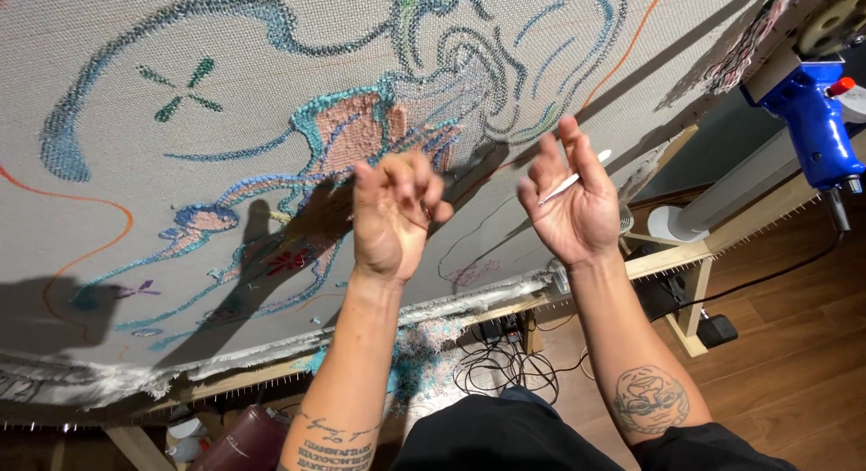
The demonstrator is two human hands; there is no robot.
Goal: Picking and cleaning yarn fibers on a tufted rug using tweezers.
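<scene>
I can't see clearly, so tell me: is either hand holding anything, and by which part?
The right hand holds a thin white stick near its lower end, between the fingers. The left hand looks curled and empty.

Bare tattooed forearms, black clothing below.

Head cam, single view: looks forward-down, close on both raised hands, tufting cloth [180, 164] just behind them.

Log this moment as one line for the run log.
left hand: curled, empty | right hand: holds thin white tool | ahead: tufted cloth on wooden frame
</scene>
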